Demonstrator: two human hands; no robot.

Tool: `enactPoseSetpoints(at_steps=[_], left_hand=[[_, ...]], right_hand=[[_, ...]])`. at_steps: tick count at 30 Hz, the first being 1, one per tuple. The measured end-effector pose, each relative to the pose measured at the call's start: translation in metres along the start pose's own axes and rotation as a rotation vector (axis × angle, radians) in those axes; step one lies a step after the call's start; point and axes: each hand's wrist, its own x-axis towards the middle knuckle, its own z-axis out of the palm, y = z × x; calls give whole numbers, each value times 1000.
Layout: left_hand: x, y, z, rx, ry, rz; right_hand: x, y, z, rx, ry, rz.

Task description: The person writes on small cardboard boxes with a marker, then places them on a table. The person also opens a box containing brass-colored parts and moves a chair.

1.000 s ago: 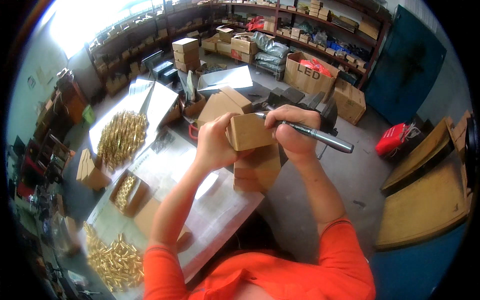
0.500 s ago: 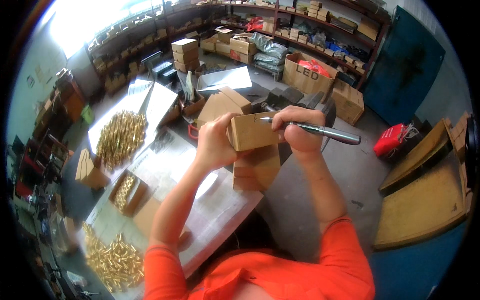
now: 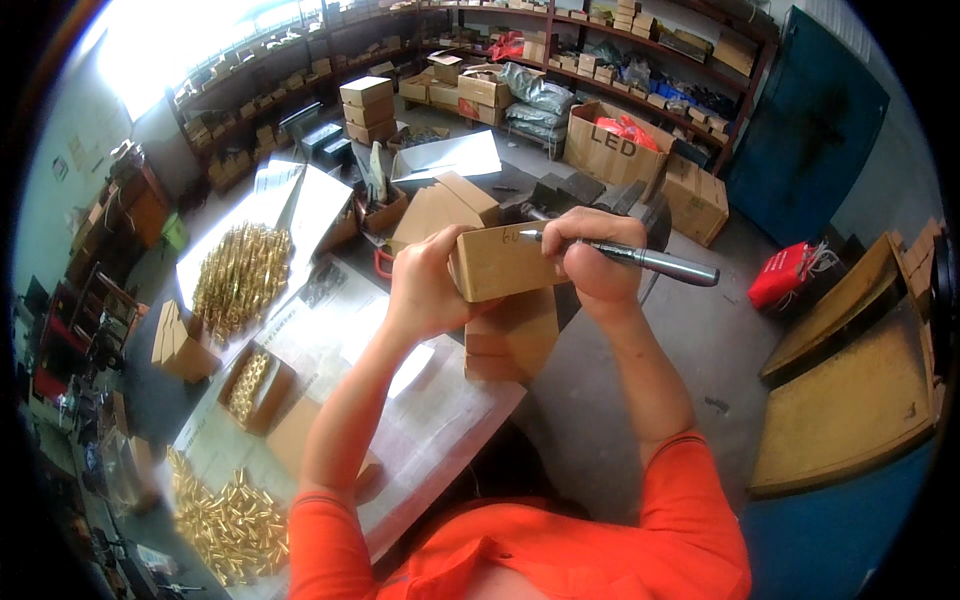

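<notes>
A small brown cardboard box (image 3: 500, 270) is tilted up in front of the chest, its broad face toward the wearer and a few dark pen strokes near the top edge. The left hand (image 3: 425, 280) clamps its left end, with the thumb side along the upper corner; the fingers behind it are hidden. The right hand (image 3: 603, 258) pinches a grey marker pen (image 3: 655, 264) between bent fingers, the tip at the face just beside the strokes, while that hand covers the box's right end. Directly below is a stack of similar cartons (image 3: 512, 340), partly covered by the held box; whether they touch cannot be told. Just behind stand more brown cartons (image 3: 440, 212), and beyond them a white tray (image 3: 448, 157). The left forearm crosses the pale sheet (image 3: 445, 440) on the table, cutting off the view of a flat brown piece (image 3: 293, 437). To the left are an open box of brass parts (image 3: 268, 405), a loose brass heap (image 3: 235, 525) nearer the wearer and a larger heap of long brass pieces (image 3: 240, 275) on white paper. Well apart on the right lie a red bag (image 3: 783, 277) and yellowish boards (image 3: 850, 410).
</notes>
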Motion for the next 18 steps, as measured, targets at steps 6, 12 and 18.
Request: enactPoseSetpoints(at_steps=[6, 12, 18], left_hand=[[-1, 0, -1, -4, -9, 17], [-1, -1, 1, 9, 5, 21], [1, 4, -3, -15, -25, -43]], right_hand=[[-2, -1, 0, -3, 31, 17], [1, 0, -1, -90, 53, -105], [2, -4, 3, -107, 60, -9]])
